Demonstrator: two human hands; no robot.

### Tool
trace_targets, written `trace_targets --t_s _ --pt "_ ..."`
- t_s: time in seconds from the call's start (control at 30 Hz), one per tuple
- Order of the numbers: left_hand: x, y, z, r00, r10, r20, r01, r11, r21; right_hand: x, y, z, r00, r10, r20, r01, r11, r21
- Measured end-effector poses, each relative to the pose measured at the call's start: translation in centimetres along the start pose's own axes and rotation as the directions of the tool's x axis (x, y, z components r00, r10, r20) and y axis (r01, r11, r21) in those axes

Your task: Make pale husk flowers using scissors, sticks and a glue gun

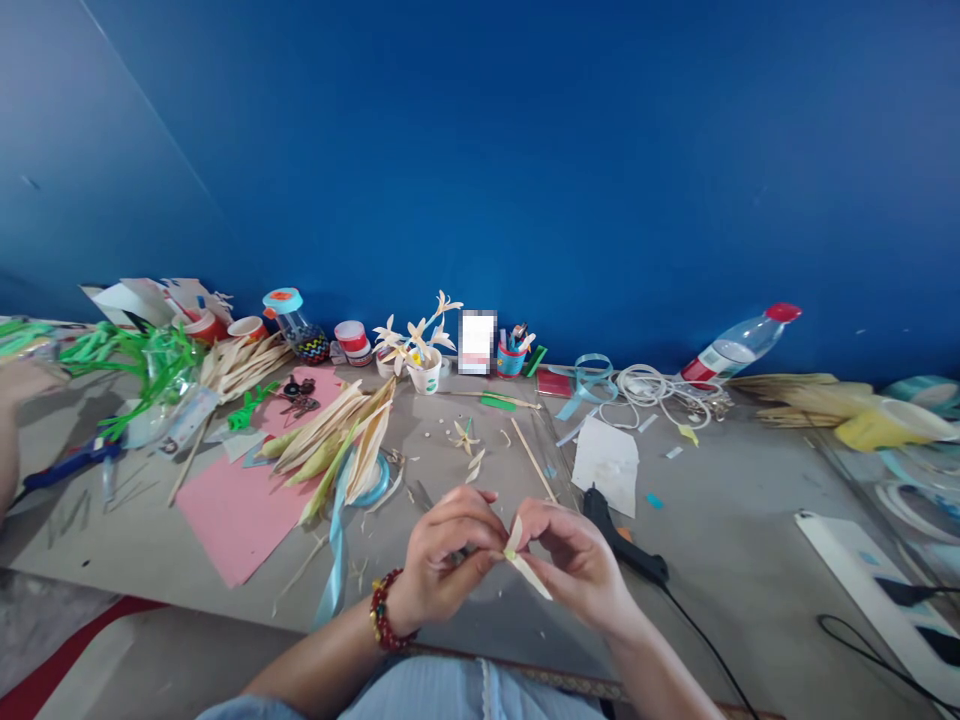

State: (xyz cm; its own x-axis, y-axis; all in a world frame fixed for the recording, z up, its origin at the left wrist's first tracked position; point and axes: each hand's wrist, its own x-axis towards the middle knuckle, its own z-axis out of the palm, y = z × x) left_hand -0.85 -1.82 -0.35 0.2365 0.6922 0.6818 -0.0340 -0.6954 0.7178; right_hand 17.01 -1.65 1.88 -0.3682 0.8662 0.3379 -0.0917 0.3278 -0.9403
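Note:
Close to the table's front edge, both hands meet over a small pale corn-husk flower (531,574) with a few narrow petals. Thumb and fingertips of my left hand (454,550) pinch it at its yellowish centre. My right hand (576,562) is closed on the petals from the other side. Just beyond my hands lie a finished-looking husk flower (465,436) and a loose husk petal (475,465). A black glue gun (626,545) rests to the right of my right hand. Corn husks (337,435) and a light blue ribbon (335,560) lie to the left.
Husk flowers in a white cup (426,374) stand by the blue wall. A plastic bottle (739,345) leans at the back right, near coiled white cord (660,385). A power strip (862,590) lies at right. Another person's hand (26,385) is at far left, near green strips (154,360).

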Motion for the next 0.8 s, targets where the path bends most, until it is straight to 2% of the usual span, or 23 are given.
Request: trace_targets --t_s 0.37,0.6,0.8 --pt "-0.1 -0.1 0.2 1.0 -0.015 -0.01 0.014 1.0 -0.025 -0.3 0.6 -0.2 0.987 0.143 0.074 -0.15 0.984 0.096" --pt "-0.2 -0.3 0.3 0.999 -0.031 -0.041 0.029 0.998 -0.049 -1.2 1.5 -0.2 0.984 0.178 0.022 -0.179 0.971 0.16" --pt "-0.5 -0.5 0.4 0.996 -0.059 -0.068 0.054 0.996 -0.068 -1.2 1.5 0.4 0.989 0.132 -0.064 -0.122 0.982 0.144"
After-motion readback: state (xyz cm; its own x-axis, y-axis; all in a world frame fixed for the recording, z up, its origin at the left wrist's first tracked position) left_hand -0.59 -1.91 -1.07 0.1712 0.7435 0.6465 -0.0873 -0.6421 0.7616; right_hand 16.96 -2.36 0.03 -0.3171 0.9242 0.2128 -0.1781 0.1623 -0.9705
